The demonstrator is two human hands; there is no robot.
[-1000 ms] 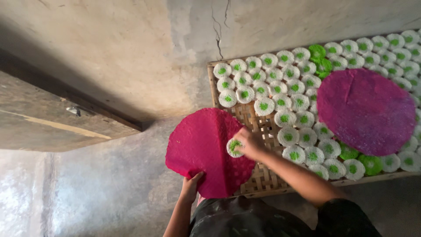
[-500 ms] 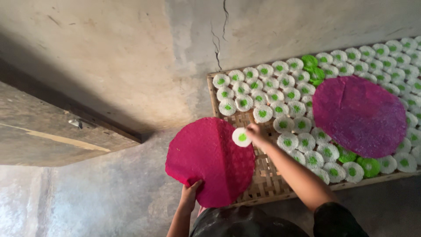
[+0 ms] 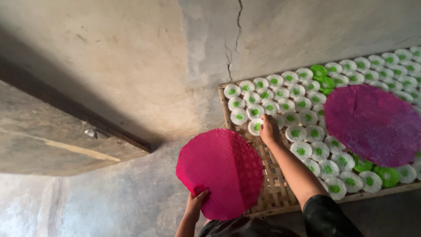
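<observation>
My left hand [image 3: 195, 202] grips the lower edge of a large round pink sheet [image 3: 219, 172] and holds it up beside the tray. My right hand [image 3: 268, 130] reaches over a woven bamboo tray [image 3: 272, 189] and pinches a small white disc with a green centre [image 3: 255, 127] at the near end of the disc rows. Several more white-and-green discs [image 3: 302, 151] cover the tray in rows. A second large round magenta sheet [image 3: 372, 123] lies on top of the discs at the right.
A few all-green discs [image 3: 322, 78] sit among the white ones at the back and at the front right [image 3: 381, 174]. The tray rests on a grey concrete floor with a crack [image 3: 232, 48]. A wooden plank edge [image 3: 66, 140] runs along the left.
My right hand has carried the small disc from over the pink sheet up to the rows on the tray. The pink sheet has stayed in my left hand.
</observation>
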